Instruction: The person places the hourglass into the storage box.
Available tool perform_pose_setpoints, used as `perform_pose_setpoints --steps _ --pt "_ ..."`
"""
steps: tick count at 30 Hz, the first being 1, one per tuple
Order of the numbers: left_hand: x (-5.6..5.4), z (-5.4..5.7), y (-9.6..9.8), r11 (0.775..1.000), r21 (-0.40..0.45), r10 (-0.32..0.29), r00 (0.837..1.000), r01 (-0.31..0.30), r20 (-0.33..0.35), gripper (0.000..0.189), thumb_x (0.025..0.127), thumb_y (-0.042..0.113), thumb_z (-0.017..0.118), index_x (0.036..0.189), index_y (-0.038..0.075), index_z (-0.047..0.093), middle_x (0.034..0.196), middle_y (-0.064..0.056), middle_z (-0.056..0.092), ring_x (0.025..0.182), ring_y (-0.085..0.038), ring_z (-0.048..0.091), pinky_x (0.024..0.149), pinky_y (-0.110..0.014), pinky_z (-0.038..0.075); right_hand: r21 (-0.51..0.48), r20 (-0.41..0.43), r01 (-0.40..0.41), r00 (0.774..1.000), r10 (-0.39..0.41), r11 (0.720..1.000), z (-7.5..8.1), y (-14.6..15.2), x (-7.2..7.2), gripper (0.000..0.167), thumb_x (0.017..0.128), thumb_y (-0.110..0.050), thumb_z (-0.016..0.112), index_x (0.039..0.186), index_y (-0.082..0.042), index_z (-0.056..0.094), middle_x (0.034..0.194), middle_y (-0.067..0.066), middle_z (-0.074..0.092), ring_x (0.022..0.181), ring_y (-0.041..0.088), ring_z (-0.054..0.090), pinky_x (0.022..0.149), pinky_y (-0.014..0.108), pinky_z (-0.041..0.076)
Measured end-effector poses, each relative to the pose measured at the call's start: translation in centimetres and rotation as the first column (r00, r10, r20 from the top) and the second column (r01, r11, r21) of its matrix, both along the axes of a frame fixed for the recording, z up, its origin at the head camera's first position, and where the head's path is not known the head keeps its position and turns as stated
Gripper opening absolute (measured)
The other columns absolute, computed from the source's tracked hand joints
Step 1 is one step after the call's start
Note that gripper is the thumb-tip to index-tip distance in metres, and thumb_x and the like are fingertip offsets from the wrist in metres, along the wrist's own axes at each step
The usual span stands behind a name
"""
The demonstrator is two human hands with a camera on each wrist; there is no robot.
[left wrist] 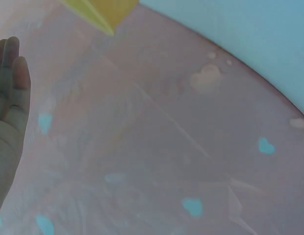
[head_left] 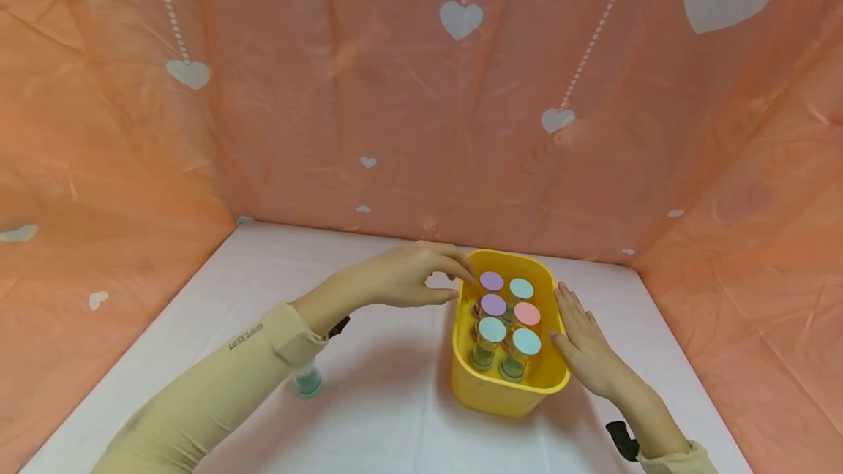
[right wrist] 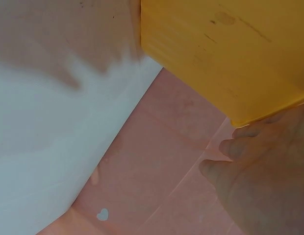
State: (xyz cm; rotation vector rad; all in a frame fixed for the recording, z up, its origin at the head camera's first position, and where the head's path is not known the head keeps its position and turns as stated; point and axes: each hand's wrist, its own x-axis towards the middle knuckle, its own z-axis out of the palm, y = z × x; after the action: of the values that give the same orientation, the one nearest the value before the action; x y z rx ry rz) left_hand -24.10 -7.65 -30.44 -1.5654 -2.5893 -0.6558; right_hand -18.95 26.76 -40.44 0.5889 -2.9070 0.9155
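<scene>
A yellow plastic tub [head_left: 500, 397] stands on the table, right of the middle. Inside it, several small sand timers with round caps stand upright: purple [head_left: 491, 281], pink [head_left: 526, 313] and light blue [head_left: 492, 330]. At the tub's left rim is my left hand [head_left: 418, 274], its fingers loosely bent with nothing between them. My right hand [head_left: 586, 342] lies along the right side with fingers extended, right at the rim in the right wrist view. Another timer with a teal base [head_left: 307, 382] stands on the table, partly hidden by my left forearm.
The white tabletop [head_left: 375, 423] meets an orange-pink sheet with hearts [head_left: 395, 93] at the back and both sides. The tub sits close to the back sheet. My left sleeve [head_left: 217, 386] crosses over the left part of the table.
</scene>
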Motion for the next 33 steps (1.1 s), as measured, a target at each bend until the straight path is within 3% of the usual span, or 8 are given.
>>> perform_pose_setpoints --steps 6,13,26,30,33 --pt "0.8 -0.1 -4.3 0.987 0.127 0.092 0.995 -0.095 0.026 0.029 0.097 0.016 0.075 0.126 0.014 0.074 0.132 0.004 0.066 0.108 -0.014 0.066 0.083 -0.03 0.056 -0.002 -0.001 0.0 1.0 0.0 1.0 0.0 -0.1 0.0 0.072 0.105 -0.019 0.048 0.162 0.009 0.013 0.17 0.029 0.006 0.154 0.055 0.003 0.118 0.075 0.002" --pt "2.6 -1.3 -9.4 0.942 0.218 0.238 0.966 -0.256 0.106 0.035 0.095 0.016 0.077 0.129 0.02 0.071 0.127 0.012 0.067 0.107 -0.009 0.065 0.084 -0.039 0.056 -0.007 0.016 -0.002 1.0 0.002 1.0 0.0 0.0 -0.2 0.073 0.106 -0.019 0.047 0.163 0.007 0.01 0.171 0.028 0.003 0.155 0.054 0.001 0.118 0.074 -0.001" --pt "5.9 -6.1 -17.1 0.857 0.305 0.377 0.909 -0.416 0.181 0.037 0.096 0.012 0.076 0.132 0.017 0.07 0.133 0.005 0.067 0.109 -0.012 0.067 0.087 -0.028 0.054 -0.014 0.017 -0.003 1.0 0.003 1.0 0.0 0.0 -0.1 0.073 0.107 -0.019 0.047 0.163 0.007 0.01 0.171 0.028 0.002 0.155 0.054 0.001 0.118 0.075 -0.003" --pt "7.0 -7.2 -18.3 0.836 0.317 0.387 0.892 -0.447 0.236 0.041 0.096 0.014 0.076 0.135 0.023 0.068 0.134 0.005 0.066 0.112 -0.011 0.066 0.09 -0.027 0.054 -0.018 0.002 -0.009 1.0 0.009 1.0 -0.1 0.0 0.0 0.072 0.106 -0.018 0.048 0.162 0.008 0.011 0.17 0.03 0.004 0.154 0.056 0.002 0.118 0.075 -0.001" --pt "7.7 -7.9 -18.8 0.833 0.328 0.372 0.89 -0.445 0.263 0.044 0.095 0.014 0.077 0.137 0.022 0.067 0.135 0.004 0.066 0.113 -0.01 0.066 0.091 -0.027 0.054 -0.026 -0.006 -0.016 1.0 0.015 1.0 -0.1 0.0 0.0 0.072 0.106 -0.018 0.048 0.162 0.009 0.012 0.169 0.031 0.005 0.153 0.057 0.003 0.118 0.075 -0.001"
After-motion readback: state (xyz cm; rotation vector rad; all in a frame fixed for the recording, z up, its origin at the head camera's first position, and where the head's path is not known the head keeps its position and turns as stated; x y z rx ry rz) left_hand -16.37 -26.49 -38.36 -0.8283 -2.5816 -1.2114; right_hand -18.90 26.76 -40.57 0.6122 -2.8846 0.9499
